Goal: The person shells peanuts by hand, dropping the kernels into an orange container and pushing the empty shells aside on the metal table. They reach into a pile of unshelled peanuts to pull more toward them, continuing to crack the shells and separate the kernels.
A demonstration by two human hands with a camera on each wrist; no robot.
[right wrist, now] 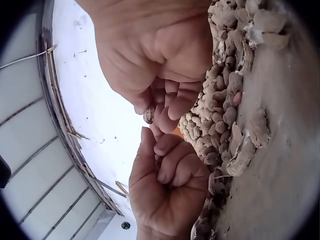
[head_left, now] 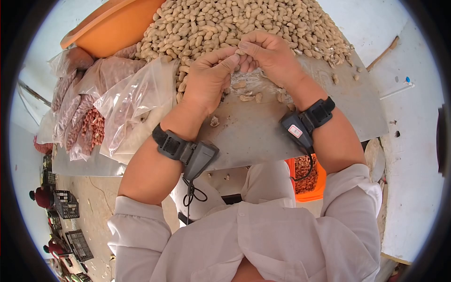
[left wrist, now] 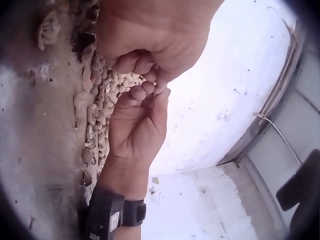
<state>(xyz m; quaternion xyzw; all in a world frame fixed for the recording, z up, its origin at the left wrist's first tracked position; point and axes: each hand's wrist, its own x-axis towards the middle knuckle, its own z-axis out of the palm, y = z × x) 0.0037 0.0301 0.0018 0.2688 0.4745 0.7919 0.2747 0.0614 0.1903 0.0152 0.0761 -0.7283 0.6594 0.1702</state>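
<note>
Over the table's near side of the heap, both hands meet fingertip to fingertip at one unshelled peanut (right wrist: pixel 148 115). My right hand (head_left: pixel 277 57) pinches it between thumb and forefinger, as the right wrist view shows. My left hand (head_left: pixel 206 77) holds at the peanut from the other side, thumb tip close up to it and the other fingers curled into the palm. In the left wrist view the fingers cover most of the nut. A large heap of unshelled peanuts (head_left: pixel 202 23) lies just beyond the hands. Loose shells (head_left: pixel 246 97) are scattered beneath them.
Clear plastic bags of shelled red peanuts (head_left: pixel 94 124) lie on the left, before an orange basin (head_left: pixel 110 28). Below the grey table (head_left: pixel 263 141), an orange container (head_left: pixel 312 188) holds reddish kernels. Black crates (head_left: pixel 66 204) stand on the floor at left.
</note>
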